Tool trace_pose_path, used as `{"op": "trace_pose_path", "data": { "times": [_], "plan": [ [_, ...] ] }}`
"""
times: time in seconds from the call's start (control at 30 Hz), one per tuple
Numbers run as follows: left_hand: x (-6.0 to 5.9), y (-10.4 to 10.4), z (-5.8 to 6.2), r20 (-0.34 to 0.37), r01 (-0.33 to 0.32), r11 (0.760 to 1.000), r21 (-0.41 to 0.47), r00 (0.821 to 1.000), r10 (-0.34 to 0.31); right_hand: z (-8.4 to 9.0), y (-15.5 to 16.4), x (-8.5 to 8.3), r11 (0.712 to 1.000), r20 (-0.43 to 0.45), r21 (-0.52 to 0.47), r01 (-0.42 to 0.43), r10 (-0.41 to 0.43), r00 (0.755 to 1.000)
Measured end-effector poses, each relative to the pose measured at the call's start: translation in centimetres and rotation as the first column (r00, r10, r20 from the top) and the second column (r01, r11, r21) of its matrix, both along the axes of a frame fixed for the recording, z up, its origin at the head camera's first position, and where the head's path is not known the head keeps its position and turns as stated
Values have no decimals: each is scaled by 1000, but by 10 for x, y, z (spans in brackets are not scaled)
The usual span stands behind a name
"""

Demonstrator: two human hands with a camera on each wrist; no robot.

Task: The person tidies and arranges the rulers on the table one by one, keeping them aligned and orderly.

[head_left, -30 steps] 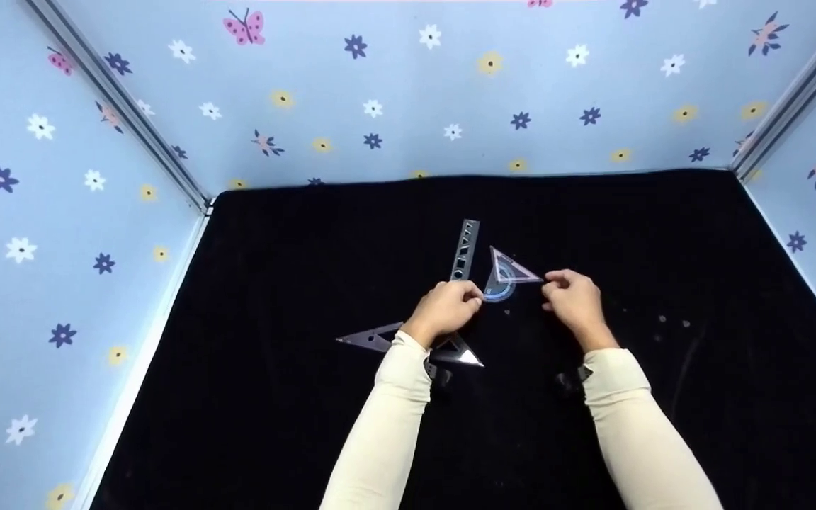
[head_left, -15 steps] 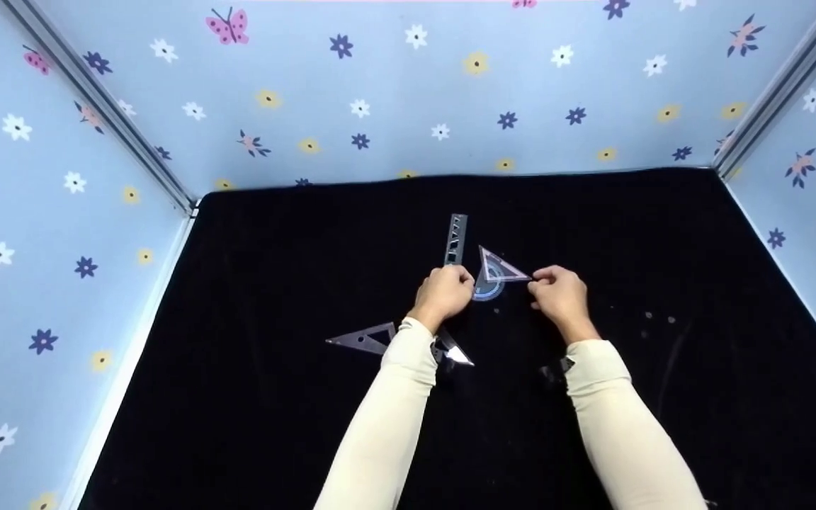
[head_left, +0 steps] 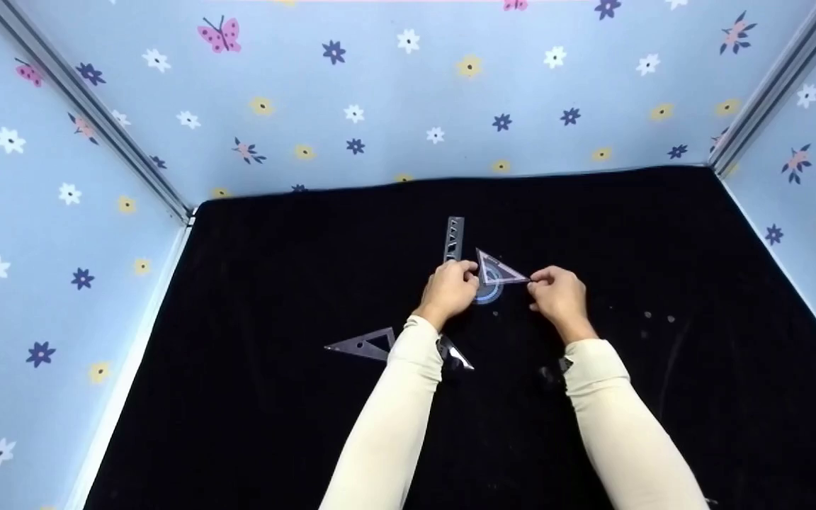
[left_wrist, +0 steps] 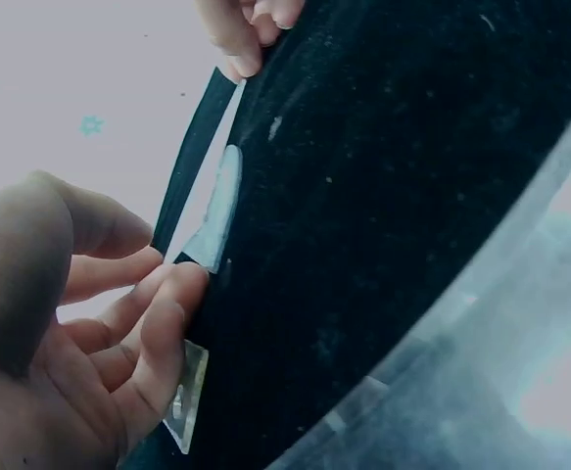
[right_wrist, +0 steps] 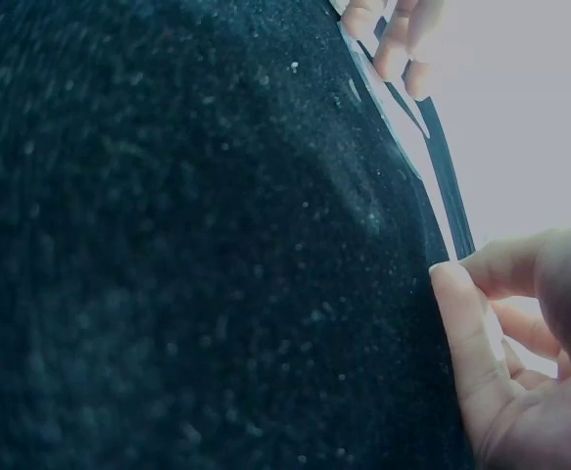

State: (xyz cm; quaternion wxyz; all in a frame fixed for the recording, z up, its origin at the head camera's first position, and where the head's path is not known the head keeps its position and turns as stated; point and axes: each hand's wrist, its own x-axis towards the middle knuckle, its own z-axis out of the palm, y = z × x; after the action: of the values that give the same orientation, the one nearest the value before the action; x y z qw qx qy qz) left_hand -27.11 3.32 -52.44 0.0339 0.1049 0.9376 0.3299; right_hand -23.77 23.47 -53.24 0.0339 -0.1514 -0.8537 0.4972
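Note:
In the head view, a small clear set square (head_left: 511,275) with a pinkish tint overlaps a blue-marked protractor (head_left: 491,294). The right hand (head_left: 560,292) pinches the set square's right corner between thumb and finger, also seen in the right wrist view. At the left side of both tools is the left hand (head_left: 449,292), fingers curled, with its fingertips right at their edges; I cannot tell whether they pinch either one. A clear ruler (head_left: 455,237) with cut-out shapes points away beyond the left hand, its near end hidden by that hand.
Clear set-square parts (head_left: 360,346) show on both sides of the left forearm, the middle covered by the sleeve. Black cloth (head_left: 273,283) covers the table. Blue flowered panels (head_left: 394,85) stand at the back and sides.
The left hand has moved forward and right, from the protractor's lower left corner to the left side of the set square. The right hand keeps its pinch; the view has shifted slightly.

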Motion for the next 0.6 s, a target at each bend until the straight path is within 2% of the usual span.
{"op": "trace_pose_path", "data": {
  "times": [0.33, 0.6],
  "plan": [
    [-12, 4, -5, 60, -103, 993, -56, 993, 106, -3, 0, 1, 1000, 9, -10, 3, -3, 1000],
    [-18, 5, 4, 144, -112, 988, -103, 981, 126, -2, -2, -2, 1000, 7, 3, 5, -5, 1000]
  ]
}}
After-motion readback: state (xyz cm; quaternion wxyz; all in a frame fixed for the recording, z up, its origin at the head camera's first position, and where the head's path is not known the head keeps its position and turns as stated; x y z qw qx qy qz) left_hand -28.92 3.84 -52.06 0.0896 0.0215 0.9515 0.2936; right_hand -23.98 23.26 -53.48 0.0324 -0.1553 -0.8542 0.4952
